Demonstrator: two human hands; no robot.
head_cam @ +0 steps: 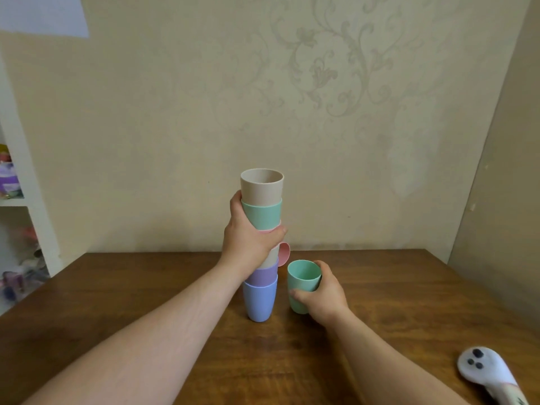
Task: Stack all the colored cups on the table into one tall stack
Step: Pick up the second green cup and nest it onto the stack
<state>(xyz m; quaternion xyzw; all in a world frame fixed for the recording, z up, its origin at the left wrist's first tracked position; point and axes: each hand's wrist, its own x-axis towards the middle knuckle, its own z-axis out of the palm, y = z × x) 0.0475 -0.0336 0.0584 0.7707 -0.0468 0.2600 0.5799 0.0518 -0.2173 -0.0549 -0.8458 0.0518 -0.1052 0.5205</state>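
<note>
Left hand [251,238] wraps the stack [262,247] mid-height, steadying it at table centre. Right hand [323,290] grips the loose green cup [302,285] at the stack's three o'clock. Best move: lift high, clear the beige rim [262,175], lower straight in at twelve o'clock.

Pastel cups on dark brown wood

My stack [261,247] runs blue, lilac, beige, pink, mint, beige on top; a loose mint cup [303,285] beside it, against beige wallpaper [336,68] with floral scrolls.
</note>
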